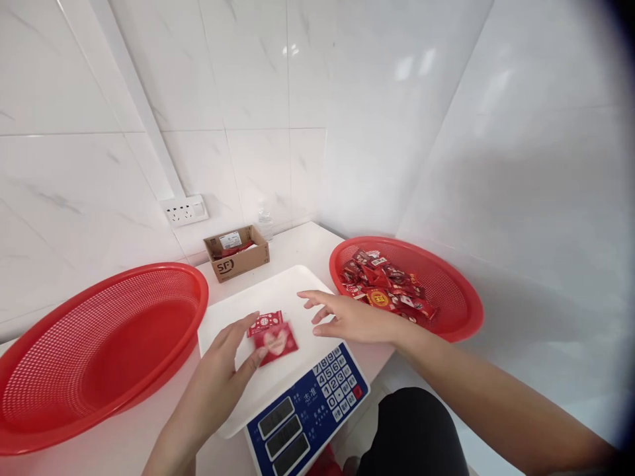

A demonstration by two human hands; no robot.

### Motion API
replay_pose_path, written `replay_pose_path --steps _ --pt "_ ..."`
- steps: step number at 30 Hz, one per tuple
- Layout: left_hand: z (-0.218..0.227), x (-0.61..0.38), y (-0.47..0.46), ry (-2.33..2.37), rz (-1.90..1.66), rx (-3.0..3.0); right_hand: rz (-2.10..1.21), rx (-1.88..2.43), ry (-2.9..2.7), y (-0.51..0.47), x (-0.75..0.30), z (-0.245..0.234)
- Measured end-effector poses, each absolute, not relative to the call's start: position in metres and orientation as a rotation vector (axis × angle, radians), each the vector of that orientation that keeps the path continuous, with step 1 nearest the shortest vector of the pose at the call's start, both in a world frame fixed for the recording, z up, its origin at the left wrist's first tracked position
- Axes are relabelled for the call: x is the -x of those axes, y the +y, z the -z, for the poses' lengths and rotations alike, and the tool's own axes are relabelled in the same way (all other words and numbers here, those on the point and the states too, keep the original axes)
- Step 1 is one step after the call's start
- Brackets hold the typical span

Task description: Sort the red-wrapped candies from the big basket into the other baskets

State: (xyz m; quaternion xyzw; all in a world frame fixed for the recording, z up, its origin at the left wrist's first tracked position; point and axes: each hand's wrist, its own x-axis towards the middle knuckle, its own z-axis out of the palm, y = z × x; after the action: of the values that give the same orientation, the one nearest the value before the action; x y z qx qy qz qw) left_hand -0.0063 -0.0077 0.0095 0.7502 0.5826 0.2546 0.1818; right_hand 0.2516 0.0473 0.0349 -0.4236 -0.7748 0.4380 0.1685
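Note:
Two red packets rest on the white weighing pan [292, 284] of a digital scale. One small red packet [265, 322] has white dots and lettering. Overlapping it in front is a slightly blurred red packet with a pale heart [276, 342]. My left hand [228, 357] is at their left side, thumb and fingers apart; the thumb tip meets the heart packet's edge and the index fingertip is by the dotted packet. Over the pan's right part, my right hand [342, 316] has its fingers spread and nothing in them.
A red basket [456, 297] with several red packets stands at the right. Another red basket [188, 284] is at the left. Behind the pan are a cardboard box [243, 263] and a clear bottle [264, 221]. The scale's blue keypad panel [310, 403] faces me.

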Motion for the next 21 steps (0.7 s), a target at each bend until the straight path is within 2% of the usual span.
replay_pose_path --steps 5,7,10,12,15,21 --pt "0.002 0.001 -0.01 1.403 -0.39 -2.392 -0.877 1.297 -2.2 0.053 -0.262 -0.027" --pt "0.005 0.003 -0.01 1.379 -0.307 -2.424 -0.67 1.535 -2.161 0.064 -0.291 -0.026" --pt "0.008 0.012 -0.008 1.418 -0.34 -2.473 -0.383 2.119 -2.159 0.082 -0.345 -0.018" --pt "0.01 0.02 -0.006 1.454 -0.37 -2.486 -0.398 2.35 -2.113 0.091 -0.38 -0.008" --pt "0.017 0.034 -0.003 1.479 -0.344 -2.437 -0.588 2.53 -2.142 0.095 -0.418 0.009" --pt "0.037 0.046 0.006 1.537 -0.369 -2.32 -0.833 2.419 -2.3 0.095 -0.429 0.026"
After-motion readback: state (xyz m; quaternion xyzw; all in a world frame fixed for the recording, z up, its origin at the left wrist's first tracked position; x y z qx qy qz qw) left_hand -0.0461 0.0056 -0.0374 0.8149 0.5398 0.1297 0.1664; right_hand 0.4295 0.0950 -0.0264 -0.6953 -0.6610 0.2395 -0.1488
